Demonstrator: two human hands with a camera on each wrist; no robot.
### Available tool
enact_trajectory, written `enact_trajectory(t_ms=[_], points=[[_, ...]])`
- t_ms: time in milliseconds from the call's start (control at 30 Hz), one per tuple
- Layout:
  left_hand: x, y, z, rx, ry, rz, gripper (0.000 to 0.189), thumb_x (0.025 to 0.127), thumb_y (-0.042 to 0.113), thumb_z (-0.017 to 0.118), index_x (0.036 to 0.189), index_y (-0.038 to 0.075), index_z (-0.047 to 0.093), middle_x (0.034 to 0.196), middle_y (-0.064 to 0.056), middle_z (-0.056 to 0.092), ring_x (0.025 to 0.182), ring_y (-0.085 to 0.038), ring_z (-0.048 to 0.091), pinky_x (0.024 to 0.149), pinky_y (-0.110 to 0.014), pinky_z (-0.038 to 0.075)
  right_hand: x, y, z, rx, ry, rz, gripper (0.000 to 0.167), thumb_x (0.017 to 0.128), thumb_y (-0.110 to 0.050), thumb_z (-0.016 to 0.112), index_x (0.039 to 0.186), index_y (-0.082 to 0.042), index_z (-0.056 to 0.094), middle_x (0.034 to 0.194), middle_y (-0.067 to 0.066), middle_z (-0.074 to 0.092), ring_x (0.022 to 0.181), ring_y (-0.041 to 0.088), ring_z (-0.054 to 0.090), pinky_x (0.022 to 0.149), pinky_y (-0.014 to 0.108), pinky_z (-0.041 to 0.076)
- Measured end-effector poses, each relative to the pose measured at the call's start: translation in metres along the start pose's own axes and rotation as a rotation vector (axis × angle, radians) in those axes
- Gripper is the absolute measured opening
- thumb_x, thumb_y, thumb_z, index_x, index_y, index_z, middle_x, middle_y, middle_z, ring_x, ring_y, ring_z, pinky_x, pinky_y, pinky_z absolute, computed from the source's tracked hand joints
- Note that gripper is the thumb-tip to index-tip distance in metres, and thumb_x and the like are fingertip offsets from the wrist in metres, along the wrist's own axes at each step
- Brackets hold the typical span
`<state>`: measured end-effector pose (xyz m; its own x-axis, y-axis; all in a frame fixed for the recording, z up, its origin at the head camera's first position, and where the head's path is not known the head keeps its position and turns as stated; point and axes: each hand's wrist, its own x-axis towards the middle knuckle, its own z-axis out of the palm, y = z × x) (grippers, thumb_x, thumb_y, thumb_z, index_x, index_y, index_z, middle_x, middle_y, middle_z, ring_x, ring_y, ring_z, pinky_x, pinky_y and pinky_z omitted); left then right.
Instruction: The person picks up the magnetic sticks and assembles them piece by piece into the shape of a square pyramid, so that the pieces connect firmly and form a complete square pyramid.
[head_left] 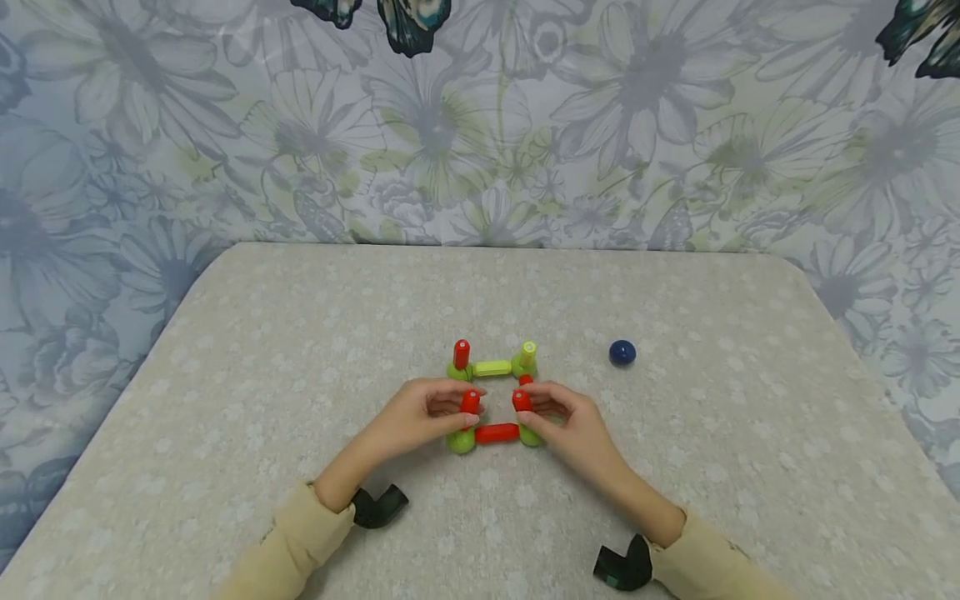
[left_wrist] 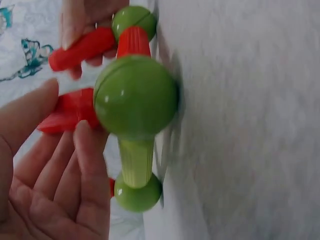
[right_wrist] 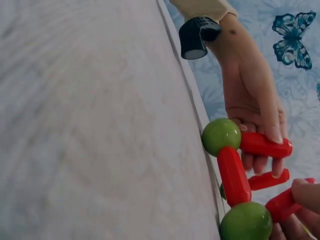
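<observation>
A square frame of green balls [head_left: 461, 442] joined by short rods stands on the table. Along its near side lies a red rod [head_left: 497, 433]; along its far side, a yellow-green rod [head_left: 492, 368]. My left hand [head_left: 412, 417] pinches an upright red rod [head_left: 470, 402] on the near left ball. With thumb and fingers, my right hand [head_left: 577, 421] pinches another upright red rod [head_left: 522, 401] on the near right ball [right_wrist: 221, 137]. On the far balls stand a red rod [head_left: 461, 355] and a yellow-green rod [head_left: 528, 356]. Fingers partly hide the frame's sides.
A dark blue ball [head_left: 622, 353] lies apart on the table, to the right of the frame. The table [head_left: 300, 333] has a pale patterned cover. Behind it hangs a floral cloth [head_left: 480, 150]. A black wrist camera [head_left: 380, 507] sits by the left sleeve.
</observation>
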<state>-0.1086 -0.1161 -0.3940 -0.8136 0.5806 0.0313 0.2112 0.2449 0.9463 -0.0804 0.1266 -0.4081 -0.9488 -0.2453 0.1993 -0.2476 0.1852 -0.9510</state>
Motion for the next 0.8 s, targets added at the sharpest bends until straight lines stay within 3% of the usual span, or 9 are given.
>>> enact_trajectory(t_ms=[333,600,800], points=[[0.01,0.002,0.014,0.068,0.201,-0.048,0.035,0.08,0.014,0.076,0.11,-0.002,0.066,0.093,-0.007,0.068,0.082,-0.016,0.065,0.071,-0.026,0.052,0.009,0.002,0.011,-0.139,0.103,-0.031,0.03,0.079,-0.01,0.076,0.108,-0.007,0.067,0.086,0.001,0.063,0.076,0.015,0.059,0.067,0.027,0.05],[0.013,0.001,0.017,0.082,0.276,-0.032,0.027,0.078,0.01,0.077,0.101,0.0,0.068,0.092,-0.006,0.068,0.079,-0.015,0.065,0.069,-0.025,0.052,0.016,0.0,0.02,-0.278,0.119,-0.081,0.033,0.075,-0.007,0.079,0.105,-0.008,0.068,0.083,-0.003,0.062,0.07,0.01,0.055,0.062,0.028,0.048],[0.015,0.002,0.019,0.11,0.287,-0.026,0.027,0.077,0.01,0.078,0.1,0.001,0.068,0.09,-0.005,0.068,0.078,-0.014,0.065,0.069,-0.024,0.052,0.017,0.001,0.023,-0.321,0.153,-0.106,0.028,0.076,-0.005,0.078,0.101,-0.007,0.068,0.082,-0.002,0.061,0.07,0.01,0.056,0.061,0.029,0.048]])
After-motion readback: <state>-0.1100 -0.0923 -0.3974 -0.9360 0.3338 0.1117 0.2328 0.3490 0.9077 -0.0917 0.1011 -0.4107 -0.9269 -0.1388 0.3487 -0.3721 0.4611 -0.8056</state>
